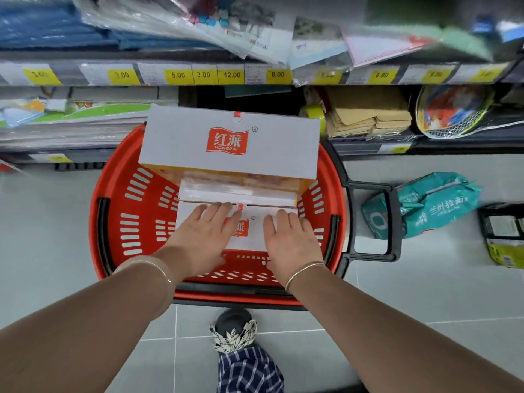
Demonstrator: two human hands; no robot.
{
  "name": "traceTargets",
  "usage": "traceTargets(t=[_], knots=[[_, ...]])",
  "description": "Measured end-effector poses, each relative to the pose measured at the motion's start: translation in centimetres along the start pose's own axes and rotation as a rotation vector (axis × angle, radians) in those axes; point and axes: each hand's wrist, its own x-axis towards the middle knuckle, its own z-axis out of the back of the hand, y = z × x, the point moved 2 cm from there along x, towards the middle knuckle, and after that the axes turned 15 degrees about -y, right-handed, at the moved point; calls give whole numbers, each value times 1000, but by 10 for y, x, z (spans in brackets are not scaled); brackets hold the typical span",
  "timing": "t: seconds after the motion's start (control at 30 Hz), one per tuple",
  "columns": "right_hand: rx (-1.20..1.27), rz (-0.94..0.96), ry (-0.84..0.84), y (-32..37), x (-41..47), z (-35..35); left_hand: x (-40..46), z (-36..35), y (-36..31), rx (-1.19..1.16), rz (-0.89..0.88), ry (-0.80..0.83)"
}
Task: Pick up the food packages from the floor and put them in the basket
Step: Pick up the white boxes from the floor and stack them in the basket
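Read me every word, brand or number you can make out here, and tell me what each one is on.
"红派 HONGPAI": upper white cardboard box in the red plastic basket.
"5.00", "3.00", "12.00", "8.00": yellow shelf price tags.
"兰州拉面": teal plastic food bag on the floor.
Other tags, black packet: too blurred.

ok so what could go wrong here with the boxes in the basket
The upper white box lies tilted across the far rim of the red basket, so it may slide or tip out. Both hands, left and right, lie flat on the lower white box; pushing it in could jolt the upper one. The teal package and the dark package are still on the floor, with little room left.
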Motion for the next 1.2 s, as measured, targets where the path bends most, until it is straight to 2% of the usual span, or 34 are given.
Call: traceTargets(t=[0.2, 0.33, 0.4, 0.5, 0.6, 0.77, 0.87, 1.2], knots=[[128, -119, -69, -69, -46, 25, 32, 62, -57, 56, -64, 4], [155, -218, -81, -152, -94, 28, 74, 110, -122, 145, -146, -156], [149, -279, -89, -205, -129, 22, 101, 131, -173, 165, -177, -215], [118, -358, -73, -292, -195, 8, 141, 158, -274, 167, -223, -95], [86, -440, -41, -383, -266, -6, 185, 175, -375, 108, -258, -69], [53, -718, 22, -531, -386, -13, 256, 242, -556, 50, -438, -236], [96, -866, 20, -591, -444, -16, 283, 280, -636, 36, -532, -298], [133, -1118, 11, -739, -553, -53, 374, 319, -797, 164, -767, -312]])
